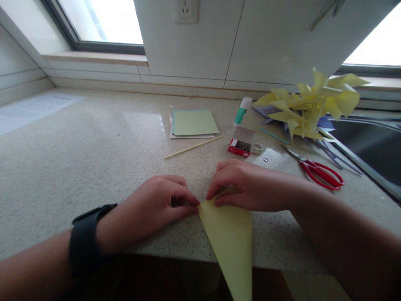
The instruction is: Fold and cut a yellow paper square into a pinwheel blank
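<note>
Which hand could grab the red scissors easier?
Probably the right hand: it's nearer the scissors, but must first let go of the yellow paper. The left hand is farther away.

Counter [103, 154] open at left; scissors [307, 163], yellow pinwheels [313, 98] obstruct right.

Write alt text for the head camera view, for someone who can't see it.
A left hand and a right hand pinch the top of a yellow paper extending past the near edge of a speckled countertop. Behind sit a paper stack, thin stick, glue stick and open red box, with red-handled scissors and yellow paper pinwheels to the right.
</note>
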The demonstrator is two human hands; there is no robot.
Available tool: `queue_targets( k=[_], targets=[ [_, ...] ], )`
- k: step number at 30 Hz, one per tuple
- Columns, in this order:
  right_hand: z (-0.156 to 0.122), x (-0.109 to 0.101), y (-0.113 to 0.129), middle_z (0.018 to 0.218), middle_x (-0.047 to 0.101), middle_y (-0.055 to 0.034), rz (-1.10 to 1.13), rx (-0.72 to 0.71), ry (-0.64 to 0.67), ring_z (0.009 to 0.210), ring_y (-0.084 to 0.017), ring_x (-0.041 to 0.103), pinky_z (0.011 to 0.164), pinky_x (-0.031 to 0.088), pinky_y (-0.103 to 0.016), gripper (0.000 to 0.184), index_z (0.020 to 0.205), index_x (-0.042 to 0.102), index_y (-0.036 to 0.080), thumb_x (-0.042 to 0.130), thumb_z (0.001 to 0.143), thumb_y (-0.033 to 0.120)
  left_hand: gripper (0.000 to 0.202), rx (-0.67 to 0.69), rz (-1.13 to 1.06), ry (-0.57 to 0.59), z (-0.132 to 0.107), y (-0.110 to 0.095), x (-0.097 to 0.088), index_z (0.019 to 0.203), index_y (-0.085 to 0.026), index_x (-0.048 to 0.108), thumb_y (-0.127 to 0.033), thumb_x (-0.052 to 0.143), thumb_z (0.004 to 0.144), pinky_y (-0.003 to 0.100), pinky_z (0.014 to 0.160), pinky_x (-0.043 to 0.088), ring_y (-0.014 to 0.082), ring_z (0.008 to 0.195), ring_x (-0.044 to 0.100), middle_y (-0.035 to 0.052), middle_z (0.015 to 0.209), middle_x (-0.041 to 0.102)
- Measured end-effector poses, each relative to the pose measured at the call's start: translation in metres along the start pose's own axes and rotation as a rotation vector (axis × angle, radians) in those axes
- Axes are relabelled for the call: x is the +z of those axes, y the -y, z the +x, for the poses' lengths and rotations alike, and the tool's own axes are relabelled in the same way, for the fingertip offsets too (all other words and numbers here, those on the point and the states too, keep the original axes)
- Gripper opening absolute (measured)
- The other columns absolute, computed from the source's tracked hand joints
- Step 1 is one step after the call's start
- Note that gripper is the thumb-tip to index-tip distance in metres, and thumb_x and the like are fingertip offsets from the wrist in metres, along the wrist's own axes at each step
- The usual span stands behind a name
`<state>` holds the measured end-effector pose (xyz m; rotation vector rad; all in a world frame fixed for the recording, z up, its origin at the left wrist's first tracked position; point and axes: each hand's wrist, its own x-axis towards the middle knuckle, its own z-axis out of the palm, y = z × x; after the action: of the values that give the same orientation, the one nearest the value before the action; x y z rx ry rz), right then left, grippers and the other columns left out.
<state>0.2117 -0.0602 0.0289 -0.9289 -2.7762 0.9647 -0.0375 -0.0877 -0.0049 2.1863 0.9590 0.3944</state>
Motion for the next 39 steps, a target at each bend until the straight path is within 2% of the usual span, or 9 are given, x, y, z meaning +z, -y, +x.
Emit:
queue_targets(
  k=[6,9,13,16,21,26,32,36,39],
  targets=[
    [0.0,0.0,-0.001,0.091,0.071,-0.0022,0.006,-0.006,0.003,0.092,-0.016,0.062,0.084,0.044,-0.03,0.015,0.104,0.078,0.024,0.07,0.092,0.026,0.011,0.034,0.004,-0.003,-0.002,-0.001,0.0,0.094,-0.027,0.08,-0.027,0.069,0.093,0.022,0.068,0.048,0.0102,0.075,0.065,-0.0023,0.083,0.069],
    [-0.001,-0.001,0.0,0.091,0.071,-0.0025,0.005,-0.001,0.008,0.092,-0.017,0.062,0.084,0.044,-0.03,0.015,0.104,0.078,0.024,0.07,0.092,0.025,0.011,0.097,0.057,-0.031,-0.004,-0.001,0.0,0.096,-0.026,0.078,-0.026,0.067,0.095,0.022,0.068,0.048,0.0108,0.076,0.064,-0.0013,0.085,0.067],
    [-0.001,-0.001,0.002,0.091,0.071,-0.0031,0.007,0.003,0.016,0.091,-0.017,0.062,0.084,0.045,-0.031,0.016,0.104,0.078,0.023,0.069,0.092,0.025,0.016,0.343,0.306,-0.105,-0.008,-0.004,-0.003,0.1,-0.02,0.073,-0.021,0.057,0.1,0.026,0.07,0.048,0.0152,0.083,0.06,0.0033,0.093,0.067],
    [-0.001,-0.001,0.002,0.092,0.072,-0.0031,0.01,-0.001,0.011,0.092,-0.017,0.062,0.084,0.045,-0.031,0.015,0.104,0.078,0.022,0.07,0.092,0.025,0.023,0.546,0.536,-0.083,-0.011,-0.006,-0.008,0.102,-0.017,0.071,-0.014,0.048,0.102,0.028,0.069,0.049,0.0173,0.083,0.06,0.006,0.096,0.071],
    [-0.001,-0.001,0.001,0.091,0.073,-0.0028,-0.003,-0.025,-0.001,0.091,-0.016,0.062,0.085,0.044,-0.03,0.014,0.102,0.078,0.021,0.07,0.091,0.023,0.017,0.71,0.788,-0.041,-0.014,-0.007,-0.012,0.106,-0.018,0.07,-0.013,0.054,0.099,0.029,0.066,0.049,0.0183,0.082,0.061,0.0065,0.097,0.073],
    [-0.001,-0.001,0.003,0.092,0.074,-0.0031,-0.025,-0.026,0.003,0.092,-0.017,0.062,0.084,0.045,-0.03,0.014,0.103,0.078,0.02,0.069,0.092,0.023,0.015,0.743,0.826,-0.045,-0.016,-0.011,-0.007,0.102,-0.017,0.071,-0.016,0.056,0.098,0.032,0.062,0.048,0.018,0.078,0.061,0.0052,0.099,0.073],
    [-0.002,0.0,0.007,0.092,0.076,-0.003,-0.105,-0.037,-0.011,0.091,-0.018,0.062,0.084,0.043,-0.033,0.013,0.101,0.077,0.021,0.068,0.092,0.02,0.014,0.663,0.865,-0.041,-0.021,-0.019,0.002,0.097,-0.017,0.071,-0.015,0.058,0.095,0.036,0.054,0.045,0.02,0.074,0.059,0.0052,0.095,0.071],
    [-0.002,0.0,0.006,0.091,0.076,-0.0026,-0.09,-0.03,-0.009,0.092,-0.019,0.061,0.086,0.042,-0.034,0.013,0.1,0.077,0.02,0.066,0.092,0.019,0.01,0.647,0.806,-0.08,-0.022,-0.019,0.008,0.093,-0.016,0.071,-0.015,0.06,0.093,0.039,0.046,0.037,0.0191,0.064,0.053,0.0018,0.081,0.065],
    [-0.001,0.001,0.004,0.09,0.076,-0.0027,-0.078,-0.026,-0.006,0.092,-0.019,0.061,0.085,0.042,-0.035,0.013,0.099,0.077,0.021,0.066,0.092,0.019,0.009,0.62,0.761,-0.076,-0.024,-0.017,0.014,0.097,-0.014,0.07,-0.016,0.062,0.093,0.04,0.043,0.029,0.0181,0.057,0.048,-0.0008,0.07,0.057]
  ],
)
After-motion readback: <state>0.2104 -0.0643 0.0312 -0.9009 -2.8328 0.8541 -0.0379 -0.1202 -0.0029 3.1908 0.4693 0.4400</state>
